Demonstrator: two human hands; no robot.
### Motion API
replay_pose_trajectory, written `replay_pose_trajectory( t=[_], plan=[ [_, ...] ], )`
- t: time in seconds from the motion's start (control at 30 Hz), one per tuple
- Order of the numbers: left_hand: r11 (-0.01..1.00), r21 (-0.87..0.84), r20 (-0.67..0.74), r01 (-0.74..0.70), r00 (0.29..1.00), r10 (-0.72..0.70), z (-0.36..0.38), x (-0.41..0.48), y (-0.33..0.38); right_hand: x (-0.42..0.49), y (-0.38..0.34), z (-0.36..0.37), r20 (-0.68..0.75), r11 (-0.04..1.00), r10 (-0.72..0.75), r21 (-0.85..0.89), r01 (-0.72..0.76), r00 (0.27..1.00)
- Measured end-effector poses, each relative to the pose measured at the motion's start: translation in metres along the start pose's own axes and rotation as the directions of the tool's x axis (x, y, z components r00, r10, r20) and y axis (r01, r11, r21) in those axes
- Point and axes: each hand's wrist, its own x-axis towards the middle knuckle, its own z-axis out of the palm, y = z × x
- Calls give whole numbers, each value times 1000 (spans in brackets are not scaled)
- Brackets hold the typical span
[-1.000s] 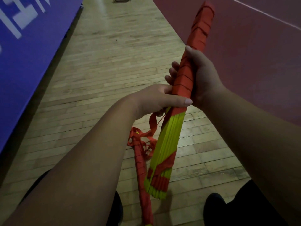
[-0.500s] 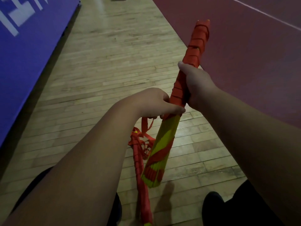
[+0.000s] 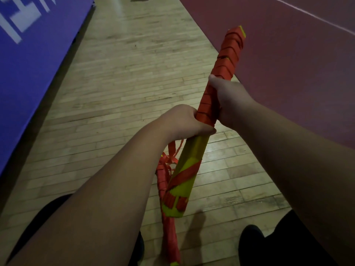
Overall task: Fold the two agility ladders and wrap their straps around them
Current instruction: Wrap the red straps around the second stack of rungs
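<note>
**Above the wood floor: bundle turned in hand, wrap about half done**

Held ladder (image 3: 206, 110) now shows its flat yellow face; a second ago the rung edges faced the camera. So it has turned in the grip, likely one more pass of strap going on.

Both hands are clamped on it, close together: right hand (image 3: 230, 100) on the orange-wrapped upper part, left hand (image 3: 184, 121) just below, thumb across the last orange turn. It is tilted, top end away and to the right.

The upper half is tightly covered. The lower half is mostly bare yellow with a few loose diagonal turns, so there is more winding to do. Loose strap (image 3: 172, 148) hangs from under the left hand.

Second ladder (image 3: 169, 227) lies on the floor (image 3: 124, 83) below and looks already wrapped.

Hidden:
- Fingers of both hands are behind the bundle.
- Can't tell if the left hand also pinches the strap.
- The floor ladder is partly behind the held one, near end at the frame edge.
- Dim light, so the tangle of strap is unreadable.
</note>
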Motion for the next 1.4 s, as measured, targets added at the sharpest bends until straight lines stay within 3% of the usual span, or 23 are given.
replay_pose_trajectory(
  t=[0.4,0.6,0.77,0.93,1.1,1.23,1.33,1.4],
  plan=[
    [997,-66,-51,50,997,-53,3,-1,3,-4,-4,-2,42,999,21,-29,-19,999],
    [977,211,-12,20,1000,-18,1,0,3,2,5,-1,-35,988,30,-150,-35,999],
    [854,518,-58,45,998,-18,2,-2,2,6,9,-3,-140,968,1,-249,-37,990],
    [857,516,8,-4,1000,0,5,-7,2,7,12,-9,-184,969,4,-244,-50,983],
    [842,539,-26,-31,998,54,7,-10,6,7,10,-10,-211,981,46,-175,-84,976],
    [913,403,-55,-59,995,89,6,-12,7,7,8,-13,-200,991,46,-110,-69,979],
    [991,99,-7,-93,996,94,-3,-14,7,5,2,-15,-144,1000,30,3,-30,989],
    [990,-92,46,-111,992,115,-12,-16,6,0,-4,-13,-62,991,-10,133,18,998]
  ],
)
